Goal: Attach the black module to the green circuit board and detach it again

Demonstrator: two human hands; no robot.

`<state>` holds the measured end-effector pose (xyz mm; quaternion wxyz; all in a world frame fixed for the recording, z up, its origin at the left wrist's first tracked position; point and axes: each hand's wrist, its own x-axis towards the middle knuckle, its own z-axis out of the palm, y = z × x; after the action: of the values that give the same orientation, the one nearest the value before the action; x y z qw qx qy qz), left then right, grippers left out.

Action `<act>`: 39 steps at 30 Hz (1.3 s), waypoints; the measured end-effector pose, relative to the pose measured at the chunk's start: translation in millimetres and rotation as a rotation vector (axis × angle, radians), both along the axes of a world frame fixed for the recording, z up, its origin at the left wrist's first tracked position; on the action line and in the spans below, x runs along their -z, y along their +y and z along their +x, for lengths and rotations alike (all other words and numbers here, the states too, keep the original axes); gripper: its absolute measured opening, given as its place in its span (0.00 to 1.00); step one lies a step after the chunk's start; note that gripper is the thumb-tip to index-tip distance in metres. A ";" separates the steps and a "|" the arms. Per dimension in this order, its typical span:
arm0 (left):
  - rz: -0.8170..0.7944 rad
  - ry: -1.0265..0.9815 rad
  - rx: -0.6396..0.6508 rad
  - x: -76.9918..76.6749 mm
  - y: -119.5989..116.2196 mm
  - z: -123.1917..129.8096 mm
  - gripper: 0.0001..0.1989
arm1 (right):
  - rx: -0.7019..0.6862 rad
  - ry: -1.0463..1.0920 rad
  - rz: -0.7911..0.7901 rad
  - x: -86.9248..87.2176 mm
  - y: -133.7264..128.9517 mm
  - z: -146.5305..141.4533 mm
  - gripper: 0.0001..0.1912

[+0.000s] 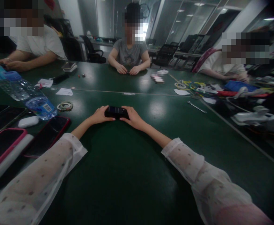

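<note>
A small black device with a small display [115, 110] rests on or just above the dark green tabletop [118, 162], straight ahead of me. My left hand [100, 115] grips its left end, thumb along the near side and fingers over the top. On the opposite end my right hand [134, 118] holds it in the same way. Both hands are closed on the device, and its underside is hidden. Sheer white dotted sleeves cover my forearms.
A lying water bottle [37, 104], a red-edged phone [49, 136], a white case [28, 121] and a beaded bracelet [65, 106] are on the left. A wrench [196, 107] and tangled cables [190, 85] lie right. Across the table sits a person in grey [131, 54], with others at both sides.
</note>
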<state>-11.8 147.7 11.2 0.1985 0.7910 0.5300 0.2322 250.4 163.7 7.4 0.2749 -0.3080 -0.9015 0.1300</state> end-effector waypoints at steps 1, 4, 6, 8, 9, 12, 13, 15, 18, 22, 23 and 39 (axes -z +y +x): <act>0.004 0.002 0.002 0.0 0.1 -0.1 0.35 | 0.001 0.000 -0.006 -0.2 -0.2 0.1 0.31; 0.017 0.010 0.012 0.7 0.7 -0.7 0.35 | 0.007 0.003 -0.011 0.4 0.0 0.4 0.31; 0.015 0.009 0.007 1.5 1.3 -1.1 0.35 | 0.009 0.002 -0.011 1.3 0.7 0.4 0.32; 0.008 0.005 0.002 2.1 1.8 -1.4 0.35 | 0.008 0.000 -0.019 2.1 1.2 0.5 0.32; 0.006 0.004 0.003 2.4 2.0 -1.5 0.35 | 0.009 0.000 -0.025 2.2 1.3 0.6 0.32; 0.008 0.007 0.000 2.6 2.1 -1.7 0.34 | 0.008 0.001 -0.030 1.8 0.7 0.8 0.32; 0.009 0.008 -0.002 2.7 2.0 -1.8 0.35 | 0.007 0.003 -0.026 1.5 0.4 0.8 0.32; 0.010 0.010 -0.007 2.8 1.8 -2.1 0.35 | 0.003 0.005 -0.013 1.0 -0.1 0.9 0.32; 0.013 0.010 -0.001 3.7 1.8 -2.4 0.36 | 0.002 0.005 0.015 1.1 -0.1 0.6 0.32; 0.030 0.016 -0.009 5.7 2.7 -2.4 0.36 | 0.026 -0.005 0.056 1.3 0.0 -0.6 0.32; 0.036 0.013 -0.013 5.8 2.7 -2.2 0.37 | 0.031 -0.009 0.063 1.3 -0.2 -1.0 0.32; -0.179 -0.549 -0.072 -2.9 -3.0 -0.8 0.31 | -0.031 0.234 -0.102 0.1 6.1 5.9 0.29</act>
<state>-12.6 144.7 14.1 0.3954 0.6584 0.5026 0.3968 256.3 169.8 7.3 0.3602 -0.2901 -0.8602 0.2148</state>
